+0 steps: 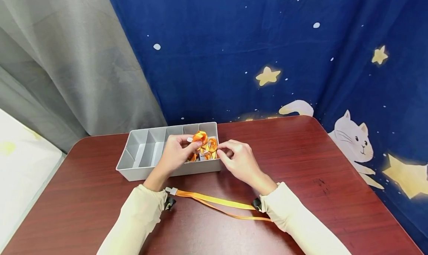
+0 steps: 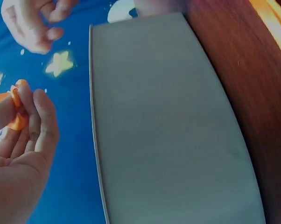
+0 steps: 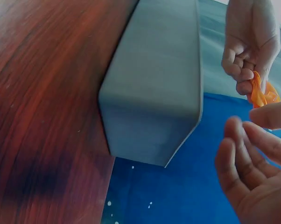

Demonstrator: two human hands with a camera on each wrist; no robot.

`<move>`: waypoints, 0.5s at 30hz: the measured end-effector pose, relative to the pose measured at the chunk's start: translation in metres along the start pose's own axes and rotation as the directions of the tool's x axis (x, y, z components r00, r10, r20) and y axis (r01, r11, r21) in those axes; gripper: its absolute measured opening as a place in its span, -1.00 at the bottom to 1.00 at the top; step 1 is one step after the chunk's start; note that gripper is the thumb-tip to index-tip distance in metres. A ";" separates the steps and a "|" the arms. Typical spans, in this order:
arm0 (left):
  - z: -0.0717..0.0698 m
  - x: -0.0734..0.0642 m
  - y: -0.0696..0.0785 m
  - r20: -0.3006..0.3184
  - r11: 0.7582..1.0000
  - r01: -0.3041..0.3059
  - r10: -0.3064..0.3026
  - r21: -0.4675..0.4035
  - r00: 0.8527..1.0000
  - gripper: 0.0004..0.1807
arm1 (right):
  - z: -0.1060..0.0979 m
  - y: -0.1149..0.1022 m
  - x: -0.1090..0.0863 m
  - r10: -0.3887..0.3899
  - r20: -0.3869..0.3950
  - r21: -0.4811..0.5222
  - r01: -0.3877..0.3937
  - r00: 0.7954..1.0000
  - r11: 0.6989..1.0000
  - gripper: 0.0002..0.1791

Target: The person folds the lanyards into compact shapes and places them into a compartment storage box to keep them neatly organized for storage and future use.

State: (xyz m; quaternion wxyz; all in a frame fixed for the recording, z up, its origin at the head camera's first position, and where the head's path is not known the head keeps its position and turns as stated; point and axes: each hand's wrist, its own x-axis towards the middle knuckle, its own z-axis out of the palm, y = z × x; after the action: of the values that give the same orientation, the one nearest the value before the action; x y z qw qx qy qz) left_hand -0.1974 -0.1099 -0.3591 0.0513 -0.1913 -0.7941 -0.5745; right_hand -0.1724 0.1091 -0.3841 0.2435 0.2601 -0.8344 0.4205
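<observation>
My left hand (image 1: 178, 152) pinches a coiled orange lanyard (image 1: 200, 136) between thumb and fingers, above the right end of a grey divided box (image 1: 192, 168). More orange-and-yellow coiled lanyards (image 1: 212, 145) lie in that end of the box. Beside the box's right wall is my right hand (image 1: 241, 159), its fingers loosely bent. In the right wrist view, no object shows between the fingers of the right hand (image 3: 257, 172). An unrolled orange-yellow lanyard (image 1: 217, 200) with a pale clip (image 1: 172, 190) lies on the table in front of the box, partly hidden by the right sleeve.
Several compartments fill the box, with thin dividers (image 1: 146, 148) between them. Under it is a dark red wooden table (image 1: 294, 162). A blue curtain (image 1: 214, 54) with stars and a grey curtain (image 1: 73, 61) hang behind the table's far edge.
</observation>
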 end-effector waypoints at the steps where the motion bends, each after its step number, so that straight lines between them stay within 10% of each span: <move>1: -0.003 0.001 -0.001 -0.018 1.000 0.011 -0.011 0.012 1.000 -0.80 | 0.001 0.001 0.000 0.014 0.013 -0.025 -0.014 1.000 1.000 -0.93; 15: -0.029 0.008 -0.015 -0.322 0.949 0.155 -0.061 0.276 0.945 -0.84 | 0.014 0.004 0.003 0.184 0.175 -0.128 -0.163 0.967 0.978 -0.51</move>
State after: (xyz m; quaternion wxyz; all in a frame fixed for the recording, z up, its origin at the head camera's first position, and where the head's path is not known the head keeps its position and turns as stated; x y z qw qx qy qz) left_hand -0.2142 -0.1394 -0.3601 0.1712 -0.0447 -0.8630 -0.4732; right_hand -0.1797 0.0990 -0.3921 0.1409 0.2100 -0.8954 0.3666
